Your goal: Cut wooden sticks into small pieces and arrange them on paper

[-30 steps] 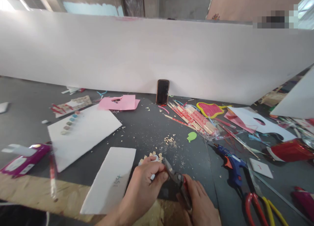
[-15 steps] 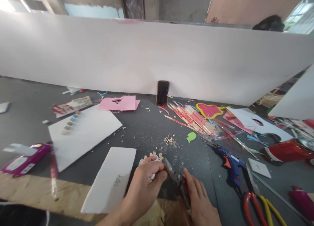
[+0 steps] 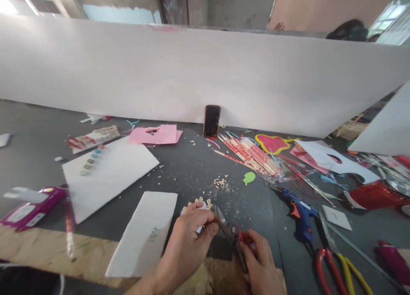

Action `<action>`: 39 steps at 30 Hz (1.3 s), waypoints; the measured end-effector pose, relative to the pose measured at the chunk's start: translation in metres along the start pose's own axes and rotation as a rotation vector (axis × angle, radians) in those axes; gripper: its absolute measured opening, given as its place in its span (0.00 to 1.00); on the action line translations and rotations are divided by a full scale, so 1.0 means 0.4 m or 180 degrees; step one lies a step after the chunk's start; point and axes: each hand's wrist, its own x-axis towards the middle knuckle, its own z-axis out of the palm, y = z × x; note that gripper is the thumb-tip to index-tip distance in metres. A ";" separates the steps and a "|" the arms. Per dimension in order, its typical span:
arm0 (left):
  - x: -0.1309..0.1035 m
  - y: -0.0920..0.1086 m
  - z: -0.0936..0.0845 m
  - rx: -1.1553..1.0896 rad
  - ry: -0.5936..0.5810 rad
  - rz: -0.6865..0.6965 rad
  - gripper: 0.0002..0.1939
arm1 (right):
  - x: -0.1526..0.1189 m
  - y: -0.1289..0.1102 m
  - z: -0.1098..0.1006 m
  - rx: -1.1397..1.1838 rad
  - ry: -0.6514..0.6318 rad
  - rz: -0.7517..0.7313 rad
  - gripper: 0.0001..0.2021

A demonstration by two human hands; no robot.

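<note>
Here the right hand (image 3: 262, 265) grips dark, red-handled snips (image 3: 231, 234), blades meeting a small piece pinched by the left hand (image 3: 188, 239).

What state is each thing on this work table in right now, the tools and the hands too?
Cutting pliers: blades closed, gripped by the right hand.
Left hand: pinching a small pale piece at the blades.
Phone: upright against the white board, screen dark.
Glue gun: lying on its side, untouched.
Chopsticks: bundled, lying flat.
</note>
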 end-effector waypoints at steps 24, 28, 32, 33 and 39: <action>0.000 -0.015 -0.010 -0.0153 -0.0204 -0.0037 0.16 | 0.049 -0.014 -0.055 0.0392 -0.0819 -0.0314 0.17; -0.006 -0.014 -0.013 -0.0115 -0.0237 -0.0157 0.15 | 0.055 -0.023 -0.056 0.0500 -0.0620 -0.0227 0.14; -0.004 -0.012 -0.016 -0.0081 -0.0262 -0.0283 0.15 | 0.064 -0.021 -0.058 0.0436 -0.0665 -0.0323 0.13; -0.002 -0.011 -0.017 -0.0055 -0.0269 -0.0277 0.15 | 0.066 -0.019 -0.058 0.0432 -0.0722 -0.0365 0.14; 0.006 -0.015 -0.016 0.0097 -0.0134 -0.0023 0.10 | 0.059 -0.008 -0.052 0.0338 -0.0624 -0.0314 0.17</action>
